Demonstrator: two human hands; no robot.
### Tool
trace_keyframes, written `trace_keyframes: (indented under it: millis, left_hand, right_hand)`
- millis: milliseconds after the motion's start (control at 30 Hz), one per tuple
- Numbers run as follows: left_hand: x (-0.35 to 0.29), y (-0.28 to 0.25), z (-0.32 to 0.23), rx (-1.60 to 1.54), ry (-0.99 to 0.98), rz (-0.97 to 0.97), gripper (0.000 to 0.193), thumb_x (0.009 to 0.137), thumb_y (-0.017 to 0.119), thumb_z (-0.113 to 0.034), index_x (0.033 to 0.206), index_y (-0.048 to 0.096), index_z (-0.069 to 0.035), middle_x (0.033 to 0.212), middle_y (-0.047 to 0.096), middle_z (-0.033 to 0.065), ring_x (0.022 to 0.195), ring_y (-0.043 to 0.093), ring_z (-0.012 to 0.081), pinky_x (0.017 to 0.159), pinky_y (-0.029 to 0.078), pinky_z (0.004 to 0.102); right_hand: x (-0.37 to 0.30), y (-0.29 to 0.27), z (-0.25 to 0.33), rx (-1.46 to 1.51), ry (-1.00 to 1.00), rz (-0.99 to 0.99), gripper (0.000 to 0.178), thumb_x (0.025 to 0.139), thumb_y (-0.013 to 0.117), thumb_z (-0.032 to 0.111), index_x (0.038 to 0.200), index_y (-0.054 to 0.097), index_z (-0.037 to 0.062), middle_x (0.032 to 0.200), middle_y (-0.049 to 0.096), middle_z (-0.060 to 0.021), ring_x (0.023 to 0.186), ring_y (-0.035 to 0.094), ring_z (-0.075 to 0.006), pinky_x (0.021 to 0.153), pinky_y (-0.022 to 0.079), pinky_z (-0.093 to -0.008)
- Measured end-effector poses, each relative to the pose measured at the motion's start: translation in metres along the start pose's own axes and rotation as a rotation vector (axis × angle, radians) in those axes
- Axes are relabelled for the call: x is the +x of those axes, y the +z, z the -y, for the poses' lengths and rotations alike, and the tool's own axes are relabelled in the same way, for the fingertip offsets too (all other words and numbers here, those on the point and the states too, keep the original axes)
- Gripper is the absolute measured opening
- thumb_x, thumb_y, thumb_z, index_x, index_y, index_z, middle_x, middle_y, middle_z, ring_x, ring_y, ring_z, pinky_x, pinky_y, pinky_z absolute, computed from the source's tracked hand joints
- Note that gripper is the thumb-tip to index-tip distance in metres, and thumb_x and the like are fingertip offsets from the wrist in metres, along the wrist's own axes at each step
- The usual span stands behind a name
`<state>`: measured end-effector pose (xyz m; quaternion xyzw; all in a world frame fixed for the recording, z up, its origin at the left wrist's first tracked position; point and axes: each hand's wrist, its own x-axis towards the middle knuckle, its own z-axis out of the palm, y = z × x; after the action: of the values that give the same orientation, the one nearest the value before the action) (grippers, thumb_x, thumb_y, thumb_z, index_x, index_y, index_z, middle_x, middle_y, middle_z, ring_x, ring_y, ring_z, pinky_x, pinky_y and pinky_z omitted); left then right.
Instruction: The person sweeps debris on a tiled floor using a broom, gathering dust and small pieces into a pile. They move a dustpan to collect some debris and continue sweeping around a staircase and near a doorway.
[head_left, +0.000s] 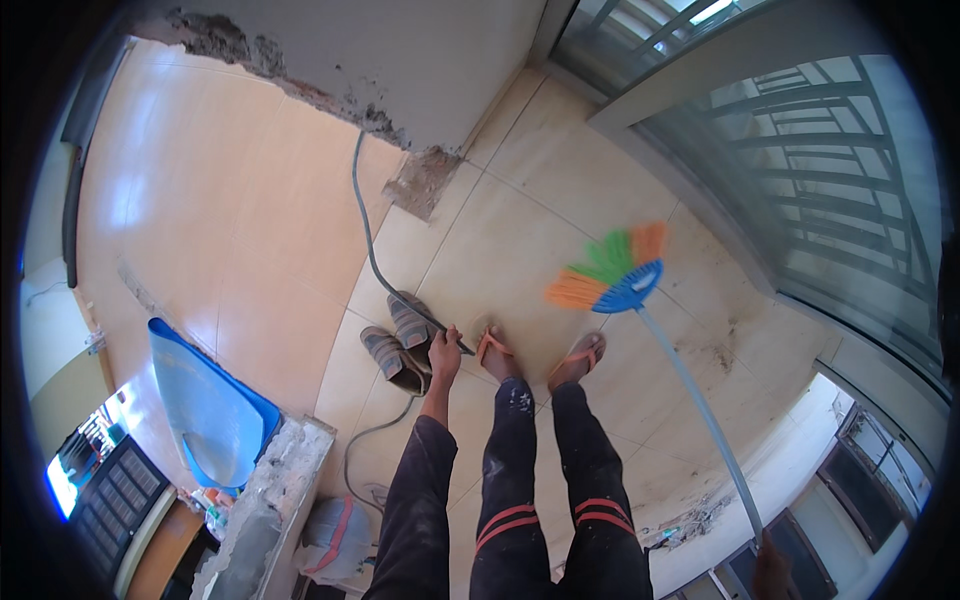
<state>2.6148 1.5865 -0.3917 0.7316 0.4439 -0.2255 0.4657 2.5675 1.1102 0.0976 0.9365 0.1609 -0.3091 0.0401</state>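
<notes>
My left hand (445, 352) is closed around a grey cord (368, 245), a cable or thin hose. The cord rises from the broken wall edge, and a dark end pokes out past my fingers. Just below that hand a pair of grey-brown shoes (397, 345) stands on the tiles. At the lower right rim my right hand (772, 572), dark and partly cut off, grips the handle of a broom (690, 385). Its blue head with orange and green bristles is ahead of my feet, slightly blurred; whether it touches the floor I cannot tell.
A rough broken wall end (425, 180) juts in at the top. Glass door panels (800, 190) line the right. Blue folded sheeting (215, 410) leans by a broken low wall (262, 520) at left. A whitish sack (333, 540) sits nearby. Dirt marks the tiles (520, 225).
</notes>
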Motion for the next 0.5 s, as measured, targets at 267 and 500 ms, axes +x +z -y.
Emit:
trace_keyframes:
  millis: [267, 500]
  left_hand:
    - [-0.004, 0.017, -0.003, 0.059, 0.07, 0.015, 0.038, 0.079, 0.037, -0.033, 0.079, 0.051, 0.003, 0.076, 0.057, 0.0147, 0.078, 0.053, 0.0273, 0.068, 0.038, 0.0343]
    - [-0.016, 0.002, 0.014, -0.047, -0.021, 0.054, 0.032, 0.081, 0.039, -0.027, 0.08, 0.051, 0.002, 0.073, 0.056, 0.0106, 0.071, 0.051, 0.0194, 0.066, 0.037, 0.0297]
  right_hand:
    - [0.217, 0.028, 0.018, 0.214, 0.076, -0.059, 0.043, 0.074, 0.042, 0.006, 0.116, 0.036, 0.0126, 0.051, 0.045, -0.012, 0.047, 0.046, -0.0278, 0.043, 0.037, -0.0378]
    - [0.174, 0.047, 0.012, 0.264, 0.352, 0.251, 0.04, 0.079, 0.04, 0.016, 0.118, 0.03, 0.0143, 0.052, 0.049, -0.0161, 0.047, 0.048, -0.0331, 0.044, 0.037, -0.0407]
